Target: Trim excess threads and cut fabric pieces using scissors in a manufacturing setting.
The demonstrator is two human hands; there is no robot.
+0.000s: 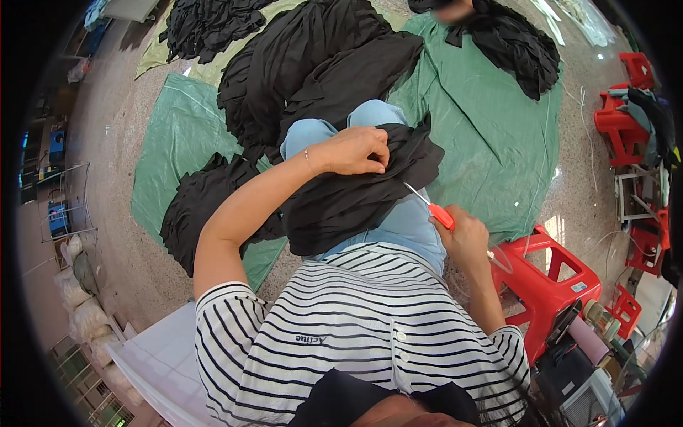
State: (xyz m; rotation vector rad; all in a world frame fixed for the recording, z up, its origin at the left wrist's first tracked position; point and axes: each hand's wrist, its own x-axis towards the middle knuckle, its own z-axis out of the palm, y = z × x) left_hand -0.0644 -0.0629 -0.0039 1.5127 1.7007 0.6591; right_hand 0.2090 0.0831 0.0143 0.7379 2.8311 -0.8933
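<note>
A black garment lies across my lap, over my light blue trousers. My left hand is closed on a fold of this garment near my knee. In my right hand I hold a small thread snipper with an orange-red handle; its metal tip points up-left and touches the black cloth. I wear a black-and-white striped shirt.
Piles of black garments lie on a green sheet spread on the stone floor ahead. Another black heap sits at my left. A red plastic stool stands at my right, more red stools farther right.
</note>
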